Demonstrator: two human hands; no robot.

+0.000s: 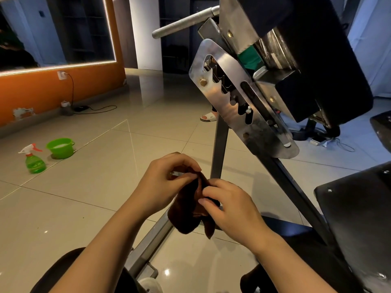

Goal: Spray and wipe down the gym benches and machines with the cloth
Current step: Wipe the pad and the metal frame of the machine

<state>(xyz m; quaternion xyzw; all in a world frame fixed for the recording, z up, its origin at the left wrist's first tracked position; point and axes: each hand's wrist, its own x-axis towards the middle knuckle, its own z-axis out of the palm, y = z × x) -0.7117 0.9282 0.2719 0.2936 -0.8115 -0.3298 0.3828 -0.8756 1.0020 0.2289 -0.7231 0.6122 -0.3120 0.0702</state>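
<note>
A tilted gym bench [313,66] with a notched steel adjuster plate [239,98] looms at right. Below it, the left hand [167,178] and right hand [230,206] both pinch a dark brown cloth [190,210], apparently refolding it between wipes. The green spray bottle [33,159] stands well apart on the floor, so spraying next means fetching it.

The cloth [190,210] is dark brown and bunched, held in mid-air in front of the bench frame, its loose end hanging down in folds. The spray bottle [33,159] is green with a white and red trigger head; it stands upright on the tiled floor well to the left. The bench [313,66] is black-padded, tilted steeply on a notched steel plate.
</note>
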